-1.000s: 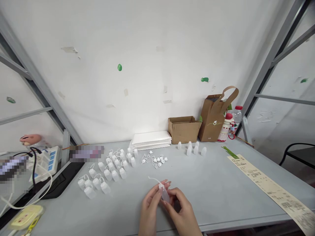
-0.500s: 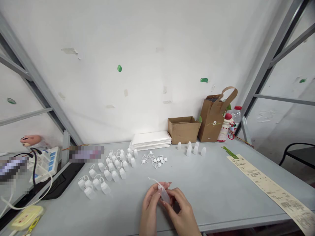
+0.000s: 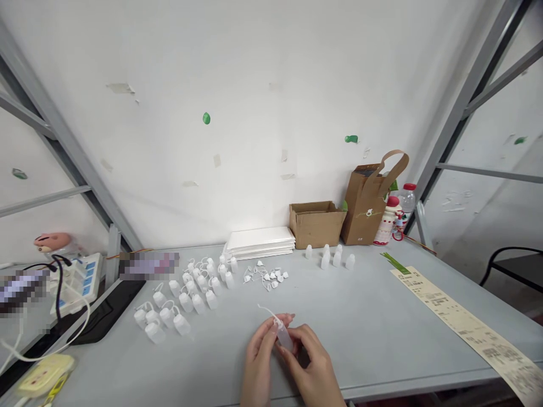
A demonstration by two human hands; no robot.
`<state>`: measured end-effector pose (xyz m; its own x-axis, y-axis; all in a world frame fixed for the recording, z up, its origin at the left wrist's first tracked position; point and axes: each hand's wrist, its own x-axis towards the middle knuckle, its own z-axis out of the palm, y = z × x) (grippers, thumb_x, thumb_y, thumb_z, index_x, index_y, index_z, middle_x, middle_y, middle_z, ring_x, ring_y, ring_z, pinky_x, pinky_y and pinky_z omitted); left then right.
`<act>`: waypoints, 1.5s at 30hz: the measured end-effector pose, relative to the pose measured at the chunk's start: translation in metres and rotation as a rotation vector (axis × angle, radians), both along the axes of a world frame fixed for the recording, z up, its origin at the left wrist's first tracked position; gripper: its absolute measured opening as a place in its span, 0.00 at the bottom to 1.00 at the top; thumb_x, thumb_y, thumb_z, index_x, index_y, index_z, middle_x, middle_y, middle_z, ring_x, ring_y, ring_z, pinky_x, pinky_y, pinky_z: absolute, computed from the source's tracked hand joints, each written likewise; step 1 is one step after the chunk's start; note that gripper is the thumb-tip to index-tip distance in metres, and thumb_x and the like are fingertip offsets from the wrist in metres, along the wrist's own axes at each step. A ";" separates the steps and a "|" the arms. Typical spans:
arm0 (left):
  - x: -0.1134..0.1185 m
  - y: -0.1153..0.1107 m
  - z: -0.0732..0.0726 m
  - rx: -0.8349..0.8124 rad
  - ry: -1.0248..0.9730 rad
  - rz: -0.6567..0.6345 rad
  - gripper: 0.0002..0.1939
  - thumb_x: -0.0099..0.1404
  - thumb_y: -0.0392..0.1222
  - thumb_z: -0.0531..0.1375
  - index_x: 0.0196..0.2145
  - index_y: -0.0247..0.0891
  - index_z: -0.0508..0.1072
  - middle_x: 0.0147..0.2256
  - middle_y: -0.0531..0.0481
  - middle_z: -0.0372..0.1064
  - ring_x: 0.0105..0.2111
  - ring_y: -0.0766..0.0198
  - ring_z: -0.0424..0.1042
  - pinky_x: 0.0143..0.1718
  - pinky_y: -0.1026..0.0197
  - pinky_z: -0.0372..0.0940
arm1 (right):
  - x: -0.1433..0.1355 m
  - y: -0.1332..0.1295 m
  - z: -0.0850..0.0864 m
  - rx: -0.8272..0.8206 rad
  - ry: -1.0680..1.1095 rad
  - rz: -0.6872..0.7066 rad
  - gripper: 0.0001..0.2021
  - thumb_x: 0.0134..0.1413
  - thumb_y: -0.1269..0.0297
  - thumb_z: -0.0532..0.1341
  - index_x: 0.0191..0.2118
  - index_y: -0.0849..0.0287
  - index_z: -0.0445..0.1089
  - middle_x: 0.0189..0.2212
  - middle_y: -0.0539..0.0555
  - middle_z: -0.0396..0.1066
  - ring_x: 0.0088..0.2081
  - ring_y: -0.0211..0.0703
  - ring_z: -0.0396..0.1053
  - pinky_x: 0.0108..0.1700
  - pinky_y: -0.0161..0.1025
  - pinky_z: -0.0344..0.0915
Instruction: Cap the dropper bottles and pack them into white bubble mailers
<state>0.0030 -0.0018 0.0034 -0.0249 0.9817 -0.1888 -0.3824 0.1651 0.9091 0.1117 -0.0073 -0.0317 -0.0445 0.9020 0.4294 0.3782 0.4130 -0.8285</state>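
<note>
Between my two hands is a small translucent plastic bottle (image 3: 284, 338), tilted, with a thin white strap rising from its neck toward the upper left. My left hand (image 3: 263, 345) pinches the neck and cap end. My right hand (image 3: 309, 359) grips the lower body of the bottle. Beyond my hands lies a pile of loose white caps with straps (image 3: 275, 277). To the left stand several capped bottles (image 3: 198, 304) in loose rows. Several bottles without straps (image 3: 325, 260) stand at the back right.
Against the wall are a stack of white boards (image 3: 259, 242), a cardboard box (image 3: 318, 227) and a brown paper bag (image 3: 365, 212). A long printed paper strip (image 3: 458, 322) hangs over the right edge. A power strip (image 3: 87, 282) with cables sits at left.
The strap's free end has shifted very slightly right and upward. My hands keep the same hold on the bottle, and the rest looks unchanged.
</note>
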 end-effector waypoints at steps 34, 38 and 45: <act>0.000 0.002 0.004 -0.075 -0.275 0.002 0.13 0.48 0.44 0.64 0.30 0.33 0.77 0.33 0.42 0.74 0.42 0.50 0.69 0.47 0.51 0.60 | 0.001 0.001 0.009 -0.222 0.182 0.029 0.10 0.49 0.56 0.62 0.30 0.57 0.72 0.24 0.50 0.67 0.28 0.40 0.64 0.31 0.33 0.64; -0.001 0.003 0.001 -0.091 -0.326 -0.031 0.12 0.49 0.42 0.63 0.32 0.34 0.77 0.34 0.43 0.73 0.41 0.52 0.68 0.46 0.53 0.59 | 0.001 0.001 0.010 -0.243 0.280 0.036 0.12 0.46 0.53 0.63 0.29 0.57 0.74 0.24 0.50 0.68 0.28 0.40 0.64 0.31 0.33 0.63; -0.004 0.006 -0.002 -0.141 -0.442 -0.141 0.14 0.49 0.41 0.62 0.34 0.34 0.77 0.31 0.44 0.72 0.41 0.54 0.68 0.45 0.54 0.58 | 0.002 0.003 0.003 -0.288 0.387 0.062 0.14 0.43 0.51 0.64 0.27 0.58 0.74 0.22 0.50 0.66 0.27 0.40 0.62 0.31 0.35 0.63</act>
<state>-0.0013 0.0038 0.0011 0.2187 0.9339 -0.2828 -0.6921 0.3528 0.6297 0.1136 -0.0043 -0.0282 0.0118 0.9873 0.1586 0.0016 0.1585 -0.9874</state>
